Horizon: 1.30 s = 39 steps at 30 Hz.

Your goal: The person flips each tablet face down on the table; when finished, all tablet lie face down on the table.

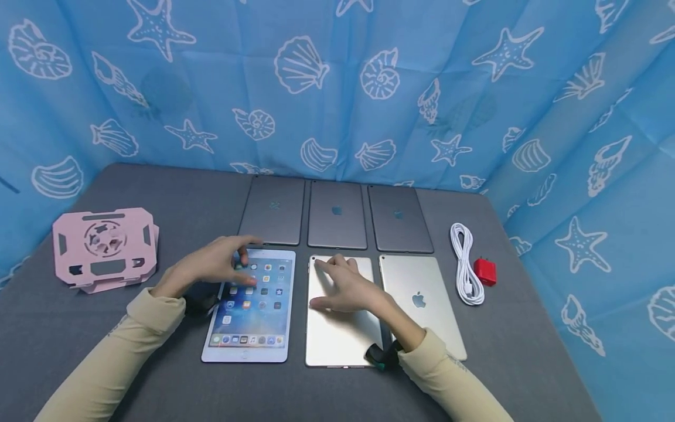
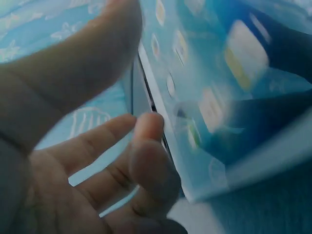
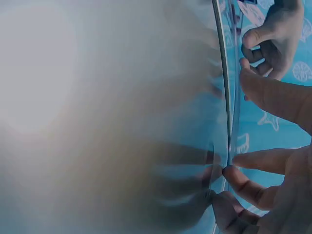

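Note:
A white tablet [image 1: 258, 321] lies screen up with its home screen lit. Over its upper left part hangs my left hand [image 1: 221, 262], fingers loosely bent and nothing held. The left wrist view is blurred, showing fingertips close to the tablet's edge; contact is unclear. To the right, a gold tablet [image 1: 343, 346] lies back side up beneath my right hand [image 1: 349, 287]. In the head view that hand's fingers extend toward the tablet's top left corner, thumb near its left edge. Fingertips [image 3: 228, 171] meet the tablet's edge in the right wrist view, without gripping it.
A second gold tablet [image 1: 427, 275] lies at the right. Behind are three dark grey tablets [image 1: 337, 225] in a row. Pink folded stands [image 1: 105, 243] sit at the left; a coiled white cable [image 1: 464, 264] and a red charger [image 1: 485, 272] at the right. A blue curtain [image 1: 337, 88] hangs behind.

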Motion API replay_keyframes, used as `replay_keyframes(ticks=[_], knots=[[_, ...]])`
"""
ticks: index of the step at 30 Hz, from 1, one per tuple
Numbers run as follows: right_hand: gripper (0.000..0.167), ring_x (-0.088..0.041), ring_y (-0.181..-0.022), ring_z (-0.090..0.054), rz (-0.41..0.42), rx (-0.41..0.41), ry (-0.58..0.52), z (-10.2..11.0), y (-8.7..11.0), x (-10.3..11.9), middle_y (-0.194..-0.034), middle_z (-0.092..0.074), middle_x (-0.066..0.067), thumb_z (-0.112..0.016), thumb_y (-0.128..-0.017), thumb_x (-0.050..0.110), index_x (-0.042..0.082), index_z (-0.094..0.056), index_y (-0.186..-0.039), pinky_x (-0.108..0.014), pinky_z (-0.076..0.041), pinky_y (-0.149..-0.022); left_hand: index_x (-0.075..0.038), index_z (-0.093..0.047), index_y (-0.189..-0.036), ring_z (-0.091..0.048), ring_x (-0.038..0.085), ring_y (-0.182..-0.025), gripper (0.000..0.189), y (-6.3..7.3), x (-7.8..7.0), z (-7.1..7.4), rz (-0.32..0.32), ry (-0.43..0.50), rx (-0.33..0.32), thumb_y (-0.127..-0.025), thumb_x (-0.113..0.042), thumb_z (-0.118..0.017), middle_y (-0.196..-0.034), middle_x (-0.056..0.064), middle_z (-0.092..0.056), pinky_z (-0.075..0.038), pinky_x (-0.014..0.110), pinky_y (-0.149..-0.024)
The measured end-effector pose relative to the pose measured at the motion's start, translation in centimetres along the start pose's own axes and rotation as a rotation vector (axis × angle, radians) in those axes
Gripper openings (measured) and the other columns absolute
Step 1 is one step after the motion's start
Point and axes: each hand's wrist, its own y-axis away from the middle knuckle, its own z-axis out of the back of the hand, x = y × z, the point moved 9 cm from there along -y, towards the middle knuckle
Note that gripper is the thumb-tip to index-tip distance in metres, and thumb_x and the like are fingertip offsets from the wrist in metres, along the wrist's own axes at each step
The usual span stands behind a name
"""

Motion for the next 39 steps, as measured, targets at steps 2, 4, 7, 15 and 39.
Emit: replay_keyframes(ticks=[2, 4, 7, 15, 39], knots=[[0.088, -0.036, -0.128, -0.039, 0.013, 0.018, 0.013, -0.4, -0.3, 0.6, -0.152, -0.042, -0.019, -0.083, -0.086, 0.037, 0.006, -0.041, -0.156, -0.054, -0.042, -0.107, 0.004, -0.049, -0.146, -0.05, 0.016, -0.077, 0.085, 0.3, 0.5, 0.2, 0.027, -0.028, -0.001, -0.078, -0.026, -0.09, -0.09, 0.006, -0.057, -0.04, 0.03, -0.068], [0.089, -0.037, -0.13, -0.037, 0.015, 0.028, 0.02, -0.7, -0.7, 1.1, -0.154, -0.04, -0.018, -0.082, -0.086, 0.038, 0.005, -0.04, -0.157, -0.054, -0.042, -0.107, 0.004, -0.049, -0.146, -0.051, 0.017, -0.077, 0.087, 0.5, 0.9, 0.3, 0.055, -0.049, 0.004, -0.077, -0.028, -0.091, -0.089, 0.006, -0.057, -0.041, 0.03, -0.068], [0.089, -0.036, -0.128, -0.037, 0.017, 0.034, 0.038, -1.1, -1.1, 1.8, -0.154, -0.04, -0.018, -0.082, -0.086, 0.039, 0.005, -0.04, -0.156, -0.052, -0.044, -0.105, 0.004, -0.048, -0.146, -0.05, 0.017, -0.076, 0.089, 0.9, 1.3, 0.3, 0.089, -0.061, 0.011, -0.076, -0.028, -0.091, -0.088, 0.006, -0.057, -0.04, 0.03, -0.066], [0.092, -0.029, -0.12, -0.039, 0.027, 0.078, 0.09, -2.5, -2.3, 3.5, -0.149, -0.046, -0.016, -0.084, -0.084, 0.041, 0.007, -0.04, -0.157, -0.044, -0.044, -0.1, 0.005, -0.045, -0.149, -0.047, 0.016, -0.072, 0.091, 1.7, 2.4, 0.1, 0.126, -0.057, 0.019, -0.078, -0.032, -0.089, -0.084, 0.004, -0.052, -0.037, 0.029, -0.062], [0.099, -0.039, -0.143, -0.037, -0.022, 0.05, -0.016, -1.6, -5.6, 3.2, -0.15, -0.053, -0.018, -0.092, -0.076, 0.031, 0.001, -0.039, -0.155, -0.054, -0.037, -0.116, 0.01, -0.041, -0.149, -0.046, 0.013, -0.068, 0.094, 2.9, 3.1, 0.2, 0.105, -0.031, -0.051, -0.079, -0.027, -0.09, -0.081, 0.002, -0.054, -0.035, 0.026, -0.059]])
